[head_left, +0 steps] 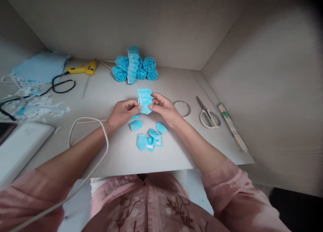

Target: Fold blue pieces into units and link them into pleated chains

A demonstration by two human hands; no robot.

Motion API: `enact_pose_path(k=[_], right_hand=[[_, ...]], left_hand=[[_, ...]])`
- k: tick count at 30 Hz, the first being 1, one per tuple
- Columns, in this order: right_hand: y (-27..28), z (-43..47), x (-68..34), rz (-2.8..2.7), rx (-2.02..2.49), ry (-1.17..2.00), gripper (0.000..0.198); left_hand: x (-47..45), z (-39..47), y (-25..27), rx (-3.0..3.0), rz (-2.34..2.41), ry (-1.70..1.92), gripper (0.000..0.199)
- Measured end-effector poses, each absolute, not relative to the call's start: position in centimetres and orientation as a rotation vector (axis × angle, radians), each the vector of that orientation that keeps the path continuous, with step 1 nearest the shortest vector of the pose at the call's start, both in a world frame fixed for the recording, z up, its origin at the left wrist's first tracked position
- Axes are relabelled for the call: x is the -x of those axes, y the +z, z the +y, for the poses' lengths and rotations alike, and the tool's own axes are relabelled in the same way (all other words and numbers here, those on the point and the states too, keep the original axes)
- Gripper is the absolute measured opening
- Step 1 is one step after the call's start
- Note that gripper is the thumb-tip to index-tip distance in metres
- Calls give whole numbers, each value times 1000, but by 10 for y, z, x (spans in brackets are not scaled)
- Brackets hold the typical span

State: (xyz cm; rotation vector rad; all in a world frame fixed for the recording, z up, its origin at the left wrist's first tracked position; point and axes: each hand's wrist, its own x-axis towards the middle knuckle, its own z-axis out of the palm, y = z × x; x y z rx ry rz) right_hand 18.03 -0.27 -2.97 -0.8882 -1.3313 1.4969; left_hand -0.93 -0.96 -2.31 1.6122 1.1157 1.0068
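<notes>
A strip of overlapping blue petals (144,99) is held up over the middle of the table between both hands. My left hand (124,111) pinches its lower left edge with thumb and fingers. On the opposite side, my right hand (163,107) grips it with the thumb in front and the fingers partly hidden behind. Below the hands lie several loose blue petal pieces (141,141), some overlapping, a few with white patches. Behind the strip, finished blue flowers (149,64) are bunched together, with a pleated blue strip (133,65) lying across them.
Scissors (209,114), a tape roll (189,108) and a bundle of sticks (232,127) lie on the right. At left are a yellow glue gun (83,69), blue face masks (40,67), white scraps (41,105) and a white device (27,147). A white cable (108,142) loops over my left forearm.
</notes>
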Motion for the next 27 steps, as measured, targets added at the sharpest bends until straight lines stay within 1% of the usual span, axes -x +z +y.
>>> enact_pose_path(k=[8,14,19,23,27], right_hand=[[-26,-2,-185,-1271,912,1526,46],[-26,2,-186,-1249,931,1442,41],[-24,13,-179,-1246,936,1447,38],[-27,30,-173,-1288,1037,1461,38],[-25,52,-170,-1471,1230,1392,44]], left_hand=[[11,-8,-22,-1504,1125,1029,27],[12,-8,-20,-1475,1130,1018,29],[19,-1,-23,-1406,1117,1115,30],[26,6,-25,-1359,1097,1176,27],[32,12,-26,-1325,1195,1263,26]])
